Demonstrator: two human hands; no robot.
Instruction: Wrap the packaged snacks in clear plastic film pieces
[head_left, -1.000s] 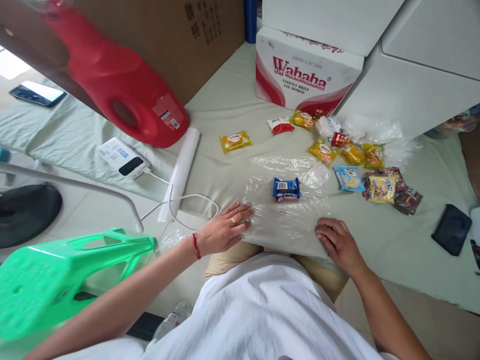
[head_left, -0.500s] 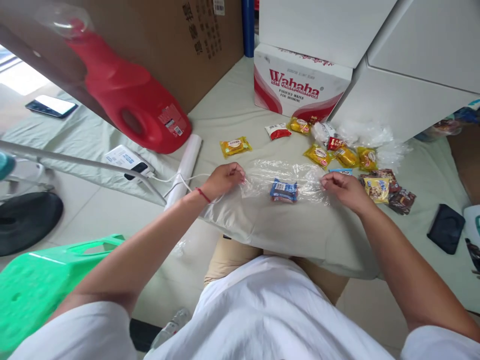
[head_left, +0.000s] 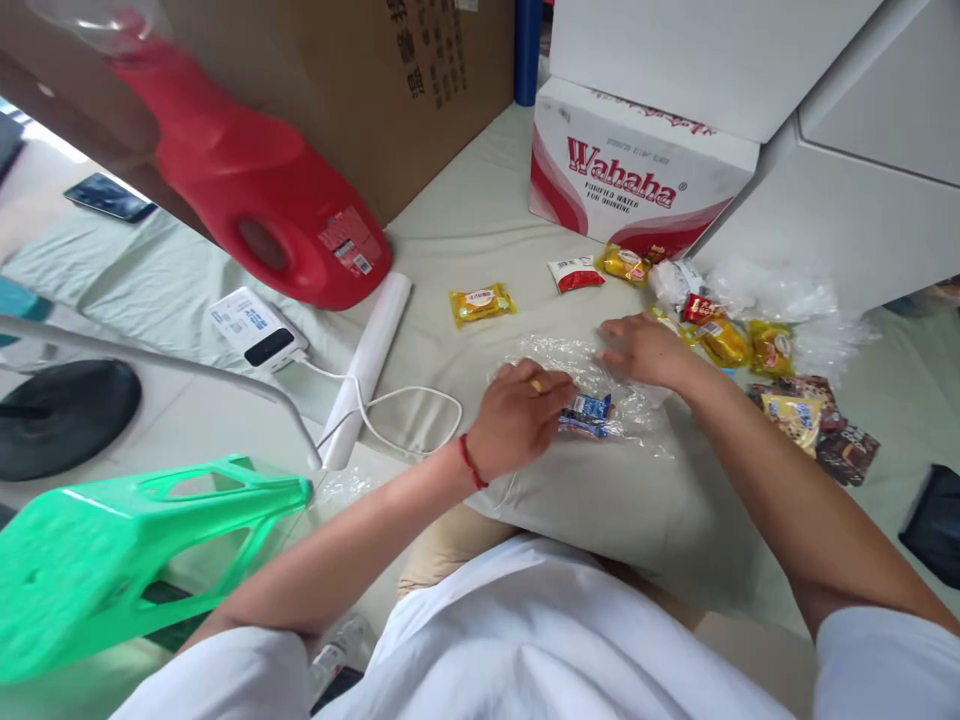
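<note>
A blue snack packet point(head_left: 587, 414) lies on a crumpled sheet of clear plastic wrap point(head_left: 645, 425) on the pale green cloth. My left hand point(head_left: 521, 415), with a ring and a red wrist cord, bends its fingers over the wrap's left part, right beside the packet. Wrap appears caught under those fingers, though their tips are partly hidden. At the wrap's far right edge, my right hand point(head_left: 649, 350) has its fingers stretched and apart. Yellow snack packets point(head_left: 724, 342) and a red-and-white packet point(head_left: 576, 274) lie beyond the hands.
A Wahaba water carton point(head_left: 637, 180) stands at the back. To the left are a big red jug point(head_left: 262, 210), a white roll point(head_left: 371, 365), a power bank point(head_left: 255, 328) with a white cable, and a green stool point(head_left: 150, 540). Brown and yellow snack packets point(head_left: 795, 420) lie right.
My left hand has come right, bringing the wrap's left end toward the blue packet. My right hand has moved slightly inward and away from me, its fingers now spread. The view has shifted.
</note>
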